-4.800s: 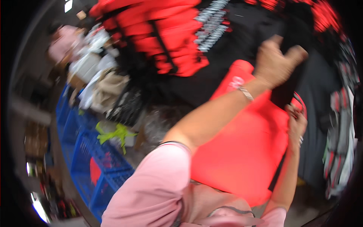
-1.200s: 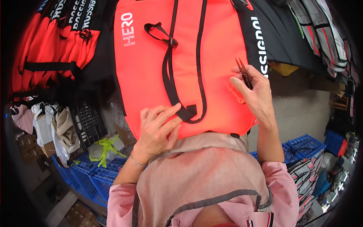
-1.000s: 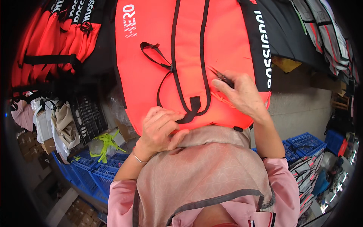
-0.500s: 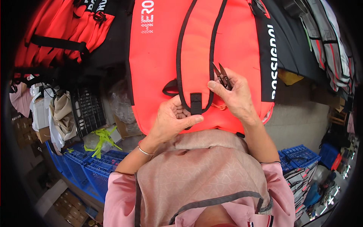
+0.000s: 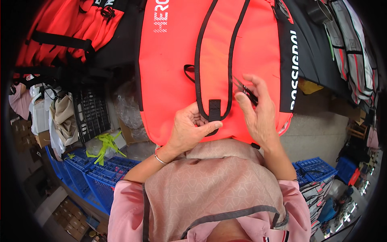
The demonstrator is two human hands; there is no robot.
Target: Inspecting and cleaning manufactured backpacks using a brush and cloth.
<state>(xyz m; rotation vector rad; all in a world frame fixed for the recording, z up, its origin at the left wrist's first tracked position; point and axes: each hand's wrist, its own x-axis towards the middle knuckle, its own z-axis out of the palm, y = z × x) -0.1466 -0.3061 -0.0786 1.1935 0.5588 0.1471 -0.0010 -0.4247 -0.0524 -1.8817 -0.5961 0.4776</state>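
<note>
A bright coral-red bag (image 5: 169, 86) with black side panels lies in front of me. Its padded shoulder strap (image 5: 219, 52), edged in black binding, runs down the middle. My left hand (image 5: 189, 126) pinches the strap's lower end, thumb on top beside the black webbing tab (image 5: 215, 109) and fingers curled beneath. Just right of the strap, my right hand (image 5: 260, 115) holds small thread snips (image 5: 249, 94), their blades pointing up and left toward the strap's edge. The index finger is lifted off the snips. Left of the strap, a small black loop (image 5: 188, 72) sticks out.
More red-and-black bags (image 5: 60, 36) lie at the far left, grey ones (image 5: 350, 48) at the far right. Blue plastic crates (image 5: 98, 181) stand low on the left, another blue crate (image 5: 316, 169) on the right. A black crate (image 5: 92, 117) stands left of the bag.
The bag and strap have shifted slightly right in view. My right hand has moved slightly right and lower with the snips, its index finger now raised. My left hand keeps its hold.
</note>
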